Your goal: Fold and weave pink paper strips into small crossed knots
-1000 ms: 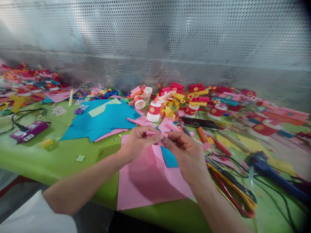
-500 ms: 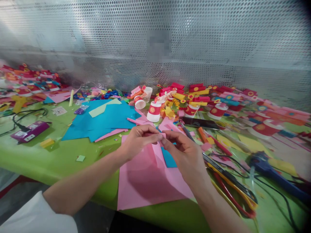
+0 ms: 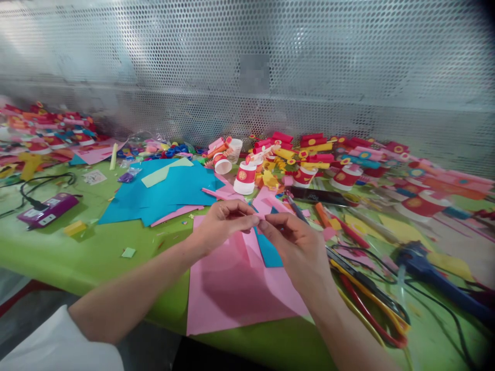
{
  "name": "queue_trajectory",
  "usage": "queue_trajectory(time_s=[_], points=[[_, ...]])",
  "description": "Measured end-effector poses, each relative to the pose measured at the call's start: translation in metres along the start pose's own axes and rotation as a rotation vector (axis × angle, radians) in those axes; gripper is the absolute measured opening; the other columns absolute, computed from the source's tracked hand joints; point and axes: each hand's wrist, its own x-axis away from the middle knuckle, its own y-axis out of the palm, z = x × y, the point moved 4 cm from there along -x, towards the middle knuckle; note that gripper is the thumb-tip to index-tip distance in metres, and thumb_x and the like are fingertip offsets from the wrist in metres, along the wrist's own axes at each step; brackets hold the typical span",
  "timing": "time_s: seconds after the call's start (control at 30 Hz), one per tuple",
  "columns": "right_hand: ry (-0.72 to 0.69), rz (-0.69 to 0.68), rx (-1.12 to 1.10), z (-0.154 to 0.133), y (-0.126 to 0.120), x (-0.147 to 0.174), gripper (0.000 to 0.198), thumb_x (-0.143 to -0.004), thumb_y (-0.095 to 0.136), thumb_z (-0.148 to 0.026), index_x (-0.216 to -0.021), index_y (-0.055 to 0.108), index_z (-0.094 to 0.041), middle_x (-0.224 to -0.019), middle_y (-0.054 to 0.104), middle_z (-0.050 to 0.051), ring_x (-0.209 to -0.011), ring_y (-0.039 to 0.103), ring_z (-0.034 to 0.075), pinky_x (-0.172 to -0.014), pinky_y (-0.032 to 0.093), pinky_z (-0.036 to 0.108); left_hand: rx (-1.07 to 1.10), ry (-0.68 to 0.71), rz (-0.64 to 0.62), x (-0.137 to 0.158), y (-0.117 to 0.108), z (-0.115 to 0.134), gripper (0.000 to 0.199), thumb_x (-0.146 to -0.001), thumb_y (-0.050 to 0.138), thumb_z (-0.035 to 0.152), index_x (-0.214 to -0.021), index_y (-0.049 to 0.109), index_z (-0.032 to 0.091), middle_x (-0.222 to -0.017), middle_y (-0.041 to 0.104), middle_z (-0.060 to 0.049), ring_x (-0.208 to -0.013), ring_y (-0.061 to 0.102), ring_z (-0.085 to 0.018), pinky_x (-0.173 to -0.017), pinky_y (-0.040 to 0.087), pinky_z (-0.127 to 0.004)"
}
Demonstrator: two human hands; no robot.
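Head view: the left hand (image 3: 221, 226) and right hand (image 3: 299, 245) together pinch a small pink paper piece (image 3: 261, 216) just below frame centre. A pink sheet (image 3: 228, 304) lies lower centre; a blue glue gun (image 3: 419, 263), lower right.

The left hand (image 3: 222, 225) and right hand (image 3: 300, 245) pinch a pink piece (image 3: 262, 215) above a pink sheet (image 3: 220, 296). Blue paper (image 3: 166, 188) lies left on the green table (image 3: 93, 265); a cup (image 3: 245, 176) stands beyond the hands.

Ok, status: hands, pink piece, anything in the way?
Left hand and right hand pinching small pink piece. Pink sheet below. Hands partly hide piece; nothing else blocking.
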Motion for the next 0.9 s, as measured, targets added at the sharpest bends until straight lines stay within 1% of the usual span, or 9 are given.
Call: queue_trajectory(time_s=[0.07, 0.13, 0.27, 0.37, 0.47, 0.63, 0.73, 0.9], points=[[0.000, -0.015, 0.030, 0.001, 0.001, 0.000, 0.018, -0.085, 0.073, -0.038, -0.084, 0.075, -0.020, -0.076, 0.072, 0.002, -0.067, 0.062, 0.016, -0.063, 0.048, 0.029, -0.056, 0.033, 0.018, 0.001, 0.000, 0.003, 0.019, -0.079, 0.079, 0.030, -0.088, 0.072, 0.015, -0.082, 0.069, -0.003, -0.074, 0.062, -0.012, -0.071, 0.050, -0.026], [-0.008, -0.034, 0.052, 0.001, 0.002, 0.000, 0.019, -0.086, 0.072, -0.038, -0.085, 0.075, -0.020, -0.076, 0.072, 0.002, -0.066, 0.061, 0.016, -0.061, 0.047, 0.028, -0.141, 0.097, 0.025, 0.002, 0.000, 0.007, 0.017, -0.081, 0.077, 0.027, -0.092, 0.072, 0.016, -0.088, 0.070, -0.004, -0.078, 0.064, -0.014, -0.072, 0.051, -0.027], [-0.080, -0.032, 0.062, -0.002, 0.004, 0.000, 0.015, -0.087, 0.070, -0.034, -0.085, 0.073, -0.019, -0.076, 0.071, 0.002, -0.069, 0.063, 0.016, -0.063, 0.050, 0.027, -0.309, 0.201, 0.015, 0.004, 0.000, 0.015, 0.008, -0.085, 0.072, 0.023, -0.088, 0.072, 0.016, -0.090, 0.070, -0.005, -0.083, 0.066, -0.016, -0.076, 0.053, -0.030], [-0.103, -0.032, 0.057, -0.004, 0.005, 0.001, 0.014, -0.087, 0.069, -0.032, -0.084, 0.072, -0.019, -0.075, 0.070, 0.002, -0.068, 0.063, 0.016, -0.063, 0.051, 0.027, -0.348, 0.229, 0.001, 0.006, -0.002, 0.019, 0.005, -0.084, 0.071, 0.021, -0.087, 0.073, 0.017, -0.091, 0.070, -0.005, -0.084, 0.066, -0.017, -0.078, 0.053, -0.031], [-0.078, -0.048, 0.049, -0.004, 0.006, 0.002, 0.016, -0.087, 0.071, -0.034, -0.085, 0.072, -0.019, -0.078, 0.071, 0.002, -0.071, 0.064, 0.016, -0.066, 0.051, 0.027, -0.320, 0.194, -0.012, 0.006, -0.002, 0.019, 0.004, -0.084, 0.071, 0.020, -0.085, 0.072, 0.017, -0.085, 0.069, -0.003, -0.080, 0.064, -0.015, -0.076, 0.052, -0.029], [0.023, -0.087, -0.010, 0.001, 0.006, 0.001, 0.020, -0.085, 0.074, -0.040, -0.087, 0.074, -0.020, -0.079, 0.072, 0.001, -0.073, 0.064, 0.016, -0.066, 0.049, 0.027, -0.231, 0.103, 0.006, 0.004, -0.002, 0.015, 0.006, -0.082, 0.070, 0.021, -0.081, 0.068, 0.015, -0.078, 0.065, -0.001, -0.071, 0.057, -0.011, -0.065, 0.045, -0.025], [0.029, -0.094, -0.047, 0.002, 0.005, 0.000, 0.020, -0.085, 0.073, -0.040, -0.088, 0.075, -0.021, -0.081, 0.072, 0.001, -0.072, 0.062, 0.015, -0.064, 0.048, 0.027, -0.187, 0.077, 0.006, 0.002, -0.001, 0.014, 0.008, -0.080, 0.069, 0.022, -0.079, 0.066, 0.015, -0.075, 0.062, 0.000, -0.069, 0.054, -0.011, -0.064, 0.042, -0.025], [0.025, -0.098, -0.010, 0.003, 0.003, -0.001, 0.016, -0.085, 0.072, -0.037, -0.087, 0.075, -0.021, -0.077, 0.070, 0.000, -0.070, 0.059, 0.015, -0.064, 0.046, 0.027, -0.180, 0.043, -0.016, 0.002, -0.001, 0.012, 0.005, -0.079, 0.066, 0.019, -0.077, 0.063, 0.016, -0.073, 0.060, 0.001, -0.067, 0.052, -0.010, -0.062, 0.040, -0.025]])
